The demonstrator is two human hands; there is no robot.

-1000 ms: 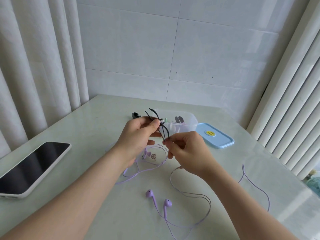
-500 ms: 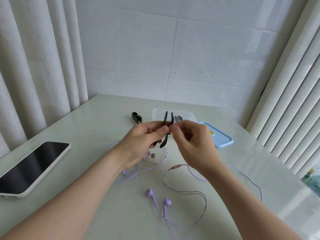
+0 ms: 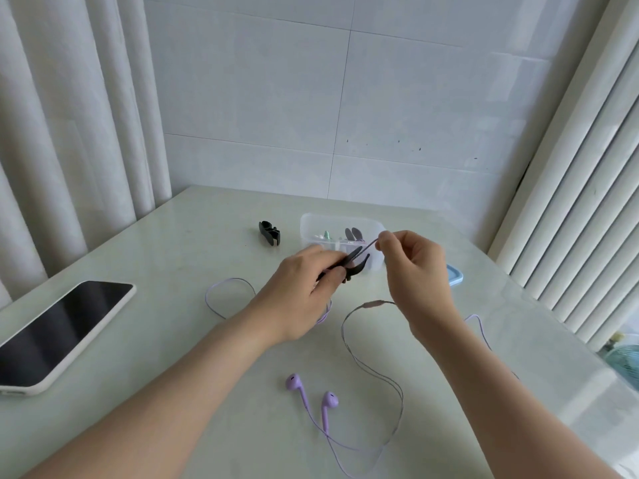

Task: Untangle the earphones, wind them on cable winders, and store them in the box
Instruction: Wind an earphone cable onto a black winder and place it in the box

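Note:
My left hand (image 3: 304,292) grips a black cable winder (image 3: 352,261) above the table, its two prongs pointing right. My right hand (image 3: 411,267) pinches the purple earphone cable (image 3: 368,244) and holds it taut from the winder up to the right. The two purple earbuds (image 3: 311,392) lie on the table near me, and their cable (image 3: 377,375) loops across the tabletop past an inline remote (image 3: 375,304). Behind my hands stands the clear plastic box (image 3: 311,226), which holds wound earphones.
A second black winder (image 3: 269,232) lies left of the box. The blue lid (image 3: 454,276) peeks out behind my right hand. A dark phone in a white case (image 3: 58,330) lies at the left. Curtains hang on both sides and a tiled wall stands behind.
My right hand has drawn the cable away from the winder, up and to the right. The left hand has tipped the winder so its prongs point right instead of up.

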